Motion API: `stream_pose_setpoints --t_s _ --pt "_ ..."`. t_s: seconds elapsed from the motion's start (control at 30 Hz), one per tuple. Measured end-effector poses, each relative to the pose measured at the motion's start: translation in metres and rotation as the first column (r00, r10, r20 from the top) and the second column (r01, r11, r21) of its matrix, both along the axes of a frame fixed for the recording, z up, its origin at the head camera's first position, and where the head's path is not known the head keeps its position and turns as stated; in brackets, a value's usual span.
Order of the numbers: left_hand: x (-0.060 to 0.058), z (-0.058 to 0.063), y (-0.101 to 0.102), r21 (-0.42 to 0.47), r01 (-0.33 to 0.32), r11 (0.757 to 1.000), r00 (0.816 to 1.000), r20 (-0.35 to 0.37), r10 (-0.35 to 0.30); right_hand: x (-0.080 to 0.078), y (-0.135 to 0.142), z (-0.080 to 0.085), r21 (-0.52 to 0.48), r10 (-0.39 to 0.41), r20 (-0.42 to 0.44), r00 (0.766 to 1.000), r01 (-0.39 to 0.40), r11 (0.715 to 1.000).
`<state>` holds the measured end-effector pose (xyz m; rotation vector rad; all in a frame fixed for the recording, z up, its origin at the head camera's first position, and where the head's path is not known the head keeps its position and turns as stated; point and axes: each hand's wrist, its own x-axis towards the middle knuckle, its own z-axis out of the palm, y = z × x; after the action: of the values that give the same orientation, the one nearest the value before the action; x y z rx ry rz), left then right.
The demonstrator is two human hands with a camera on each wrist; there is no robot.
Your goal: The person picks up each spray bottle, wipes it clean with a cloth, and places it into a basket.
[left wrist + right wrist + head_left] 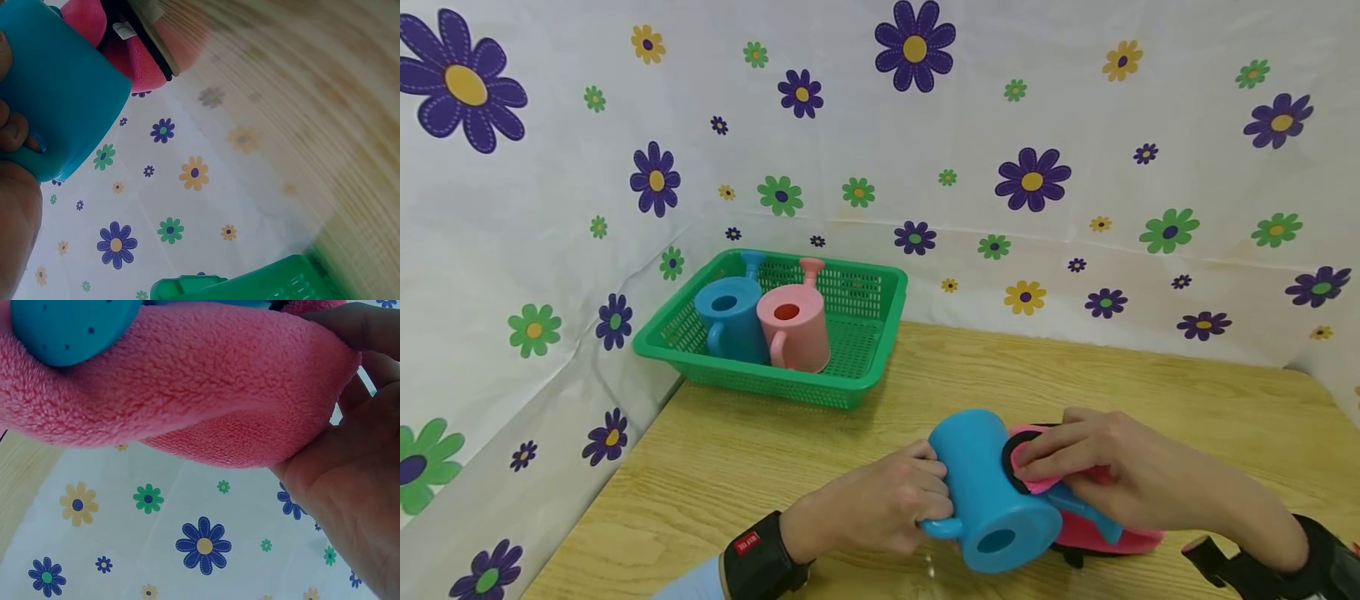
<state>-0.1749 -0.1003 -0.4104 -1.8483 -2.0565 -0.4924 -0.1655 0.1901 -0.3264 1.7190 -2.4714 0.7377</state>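
Note:
My left hand [887, 496] grips the handle of a blue toy watering can [973, 467], tipped over above the table so its filling hole faces me. A fluffy pink cloth with black edging [1078, 533] is in my right hand [1120, 467], which pinches it and presses a fold against the can's side near the spout. The right wrist view shows the can's holed sprinkler head [75, 328] lying against the pink cloth [206, 381]. In the left wrist view the fingers round the handle are partly cut off by the frame edge.
A green plastic basket [891, 333] stands at the back left of the wooden table [760, 467]. Upright inside it are a blue watering can [745, 325] and a pink one [805, 329]. Behind hangs a white flower-patterned sheet [850, 117], which also covers the left side.

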Motion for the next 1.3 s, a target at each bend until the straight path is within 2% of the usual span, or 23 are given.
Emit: stream_pose_setpoints --t_s 0.27,0.4,0.57,0.67,0.87,1.03,1.3 --pt "0.0005 -0.0005 -0.0009 -0.008 -0.015 1.000 1.000 -0.006 0.015 0.0049 0.0034 0.0023 -0.023 0.058 -0.015 0.998 -0.058 0.998" --pt "0.0005 -0.0011 -0.0011 -0.002 -0.023 1.000 1.000 -0.014 0.022 0.0073 0.0056 0.0032 -0.020 0.049 0.003 0.999 -0.049 0.999" --pt "0.0015 -0.0034 -0.0013 -0.020 -0.039 0.999 0.998 0.054 0.040 0.0078 0.0077 0.0011 -0.032 0.051 0.037 0.998 -0.049 0.998" --pt "0.0028 -0.0036 -0.0019 -0.029 -0.041 0.999 0.997 0.059 0.043 0.0070 0.0081 -0.0012 -0.048 0.060 0.050 0.997 -0.057 0.997" --pt "0.0038 -0.0017 -0.0021 -0.029 -0.046 0.999 0.998 0.040 0.047 0.0059 0.0078 -0.0019 -0.056 0.057 0.061 0.996 -0.054 0.997" --pt "0.0033 -0.0003 -0.0026 -0.034 -0.024 0.999 1.000 0.000 0.024 0.0065 0.0068 -0.0016 -0.046 0.038 0.068 0.997 -0.035 0.998" --pt "0.0045 0.0001 -0.0018 -0.023 -0.018 1.000 1.000 -0.009 0.018 0.0043 0.0062 -0.0023 -0.049 0.033 0.080 0.996 -0.029 0.998"
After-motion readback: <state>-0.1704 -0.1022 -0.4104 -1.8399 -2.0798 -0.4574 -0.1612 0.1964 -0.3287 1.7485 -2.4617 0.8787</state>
